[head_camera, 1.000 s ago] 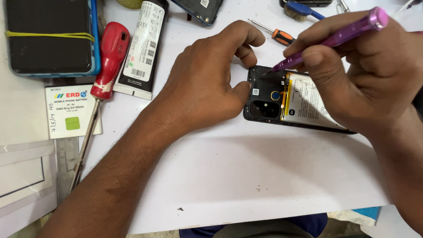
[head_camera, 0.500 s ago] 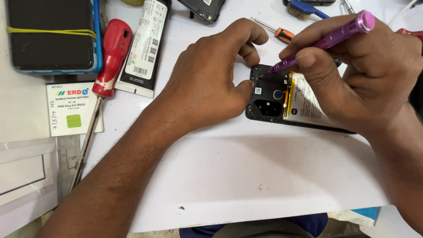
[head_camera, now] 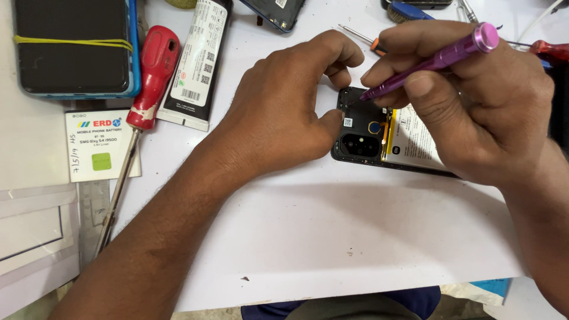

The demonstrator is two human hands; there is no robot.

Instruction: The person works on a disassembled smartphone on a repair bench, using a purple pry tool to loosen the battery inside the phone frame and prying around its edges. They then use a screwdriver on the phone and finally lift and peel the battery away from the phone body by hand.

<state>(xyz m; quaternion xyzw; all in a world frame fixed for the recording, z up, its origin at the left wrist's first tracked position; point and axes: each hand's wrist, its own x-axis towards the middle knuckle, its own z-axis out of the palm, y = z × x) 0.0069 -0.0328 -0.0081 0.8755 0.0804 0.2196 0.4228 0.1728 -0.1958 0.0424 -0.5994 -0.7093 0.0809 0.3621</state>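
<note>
One opened phone [head_camera: 379,139] on the tabletop [head_camera: 332,237], two hands, left hand [head_camera: 284,112] and right hand [head_camera: 474,112], one purple screwdriver [head_camera: 430,62], one red-handled screwdriver [head_camera: 148,89] left of the phone, one white battery card [head_camera: 101,145], one blue-cased phone [head_camera: 74,47]

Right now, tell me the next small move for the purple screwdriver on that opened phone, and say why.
Probably keep the tip seated and turn it gently in place. The right hand holds the purple screwdriver with its tip down at the top corner of the opened phone, while the left hand braces the phone's edge against the white table. Whether the tip sits in a screw head is too small to tell.
</note>
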